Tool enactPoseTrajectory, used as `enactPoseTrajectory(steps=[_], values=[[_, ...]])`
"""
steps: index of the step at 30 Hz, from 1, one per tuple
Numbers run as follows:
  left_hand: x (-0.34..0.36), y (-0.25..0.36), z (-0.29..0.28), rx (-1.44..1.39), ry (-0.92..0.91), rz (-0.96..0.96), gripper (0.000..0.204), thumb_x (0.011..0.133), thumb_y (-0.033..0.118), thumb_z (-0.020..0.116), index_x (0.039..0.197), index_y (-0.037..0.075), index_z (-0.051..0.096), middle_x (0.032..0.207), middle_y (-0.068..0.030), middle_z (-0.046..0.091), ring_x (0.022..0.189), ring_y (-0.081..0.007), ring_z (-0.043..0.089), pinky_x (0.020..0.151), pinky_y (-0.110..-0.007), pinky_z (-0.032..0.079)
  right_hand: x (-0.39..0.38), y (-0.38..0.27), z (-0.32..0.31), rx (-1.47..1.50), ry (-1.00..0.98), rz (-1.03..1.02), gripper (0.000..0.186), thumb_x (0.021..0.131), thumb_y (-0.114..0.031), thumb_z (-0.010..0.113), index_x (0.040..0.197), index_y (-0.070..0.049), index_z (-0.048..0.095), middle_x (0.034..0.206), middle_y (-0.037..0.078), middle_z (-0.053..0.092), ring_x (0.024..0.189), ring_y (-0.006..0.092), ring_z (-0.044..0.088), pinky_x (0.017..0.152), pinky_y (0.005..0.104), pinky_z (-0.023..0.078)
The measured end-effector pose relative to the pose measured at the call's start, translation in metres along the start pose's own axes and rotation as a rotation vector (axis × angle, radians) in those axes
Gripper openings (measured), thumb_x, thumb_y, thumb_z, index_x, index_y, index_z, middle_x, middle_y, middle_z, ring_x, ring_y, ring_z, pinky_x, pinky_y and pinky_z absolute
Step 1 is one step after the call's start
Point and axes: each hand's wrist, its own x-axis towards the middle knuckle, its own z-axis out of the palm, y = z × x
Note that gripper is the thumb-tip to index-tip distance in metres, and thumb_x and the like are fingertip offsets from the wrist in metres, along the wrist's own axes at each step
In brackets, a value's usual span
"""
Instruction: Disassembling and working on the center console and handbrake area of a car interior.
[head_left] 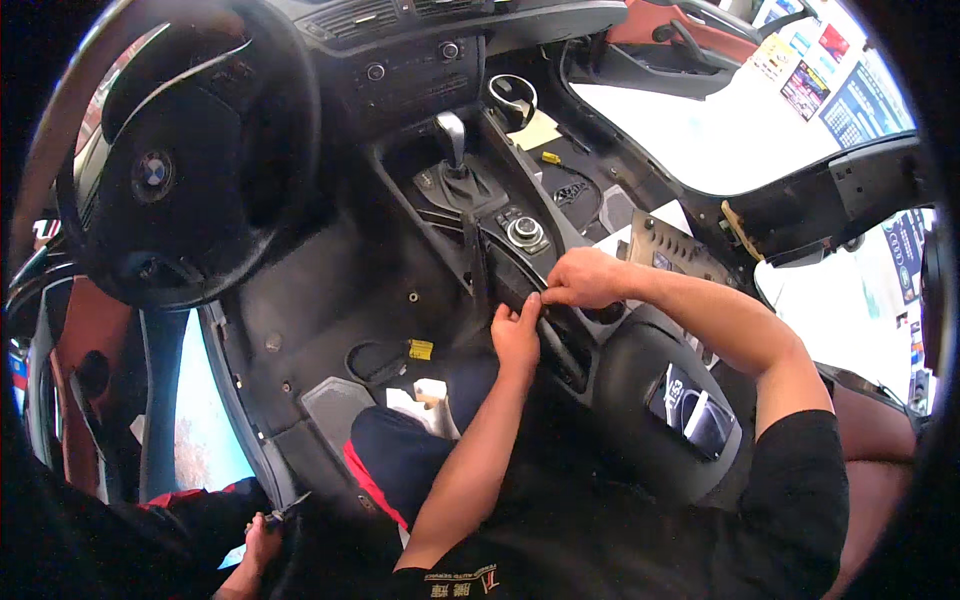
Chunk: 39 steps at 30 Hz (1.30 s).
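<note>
Console side trim [560, 345] pinched by left hand [517, 335] and right hand [585, 278], fingertips meeting at trim's upper edge.

Location: car interior in a repair workshop. Indicators: steering wheel [160, 170], gear lever [453, 135], centre console [520, 250] partly dismantled, seats removed, bare floor carpet [330, 300], open door [690, 45], posters [830, 75] on the wall outside.
</note>
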Motion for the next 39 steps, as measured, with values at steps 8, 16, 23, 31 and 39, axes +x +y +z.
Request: enactPoseTrajectory(steps=[8,16,23,31,39], values=[[-0.013,-0.014,-0.016,-0.534,-0.083,-0.141,0.037,0.095,0.024,0.062,0.119,-0.003,0.054,0.09,-0.0034,0.06,0.08,-0.0126,0.055,0.077,-0.029,0.046,-0.015,-0.025,-0.006,0.472,0.055,0.336,0.037,0.085,-0.033,0.057,0.076,0.002,0.068,0.065,0.016,0.062,0.065,0.0251,0.063,0.067,0.0395,0.048],[-0.005,-0.027,-0.011,-0.432,-0.184,0.072,0.033,0.095,0.012,0.06,0.122,-0.005,0.051,0.103,-0.0025,0.064,0.09,-0.0081,0.057,0.077,-0.02,0.043,0.0,-0.08,0.009,0.297,0.145,0.311,0.034,0.08,-0.029,0.054,0.078,0.001,0.069,0.077,0.023,0.066,0.076,0.0399,0.065,0.078,0.046,0.051],[-0.015,-0.008,-0.003,-0.263,-0.123,0.068,0.022,0.097,0.016,0.057,0.109,-0.002,0.058,0.091,-0.0017,0.063,0.079,-0.0083,0.054,0.072,-0.024,0.044,-0.002,-0.051,0.003,0.664,0.202,0.469,0.031,0.083,-0.024,0.058,0.064,0.001,0.061,0.055,0.001,0.049,0.05,0.0091,0.046,0.046,0.0321,0.037],[-0.016,-0.014,-0.034,-0.201,-0.06,0.096,0.034,0.093,0.02,0.064,0.119,-0.001,0.057,0.096,-0.0031,0.062,0.079,-0.0116,0.056,0.071,-0.028,0.047,-0.038,-0.031,-0.046,0.322,-0.095,0.326,0.037,0.088,-0.035,0.058,0.082,-0.001,0.07,0.072,0.013,0.066,0.07,0.0224,0.064,0.065,0.0369,0.049],[-0.02,0.008,-0.036,0.538,-0.026,0.824,0.024,0.084,0.013,0.072,0.107,0.009,0.067,0.084,-0.0082,0.058,0.074,-0.024,0.06,0.068,-0.034,0.049,-0.091,-0.082,-0.05,-0.037,0.092,0.369,0.037,0.09,-0.032,0.051,0.091,0.001,0.068,0.083,0.023,0.066,0.082,0.0378,0.065,0.076,0.0445,0.049]])
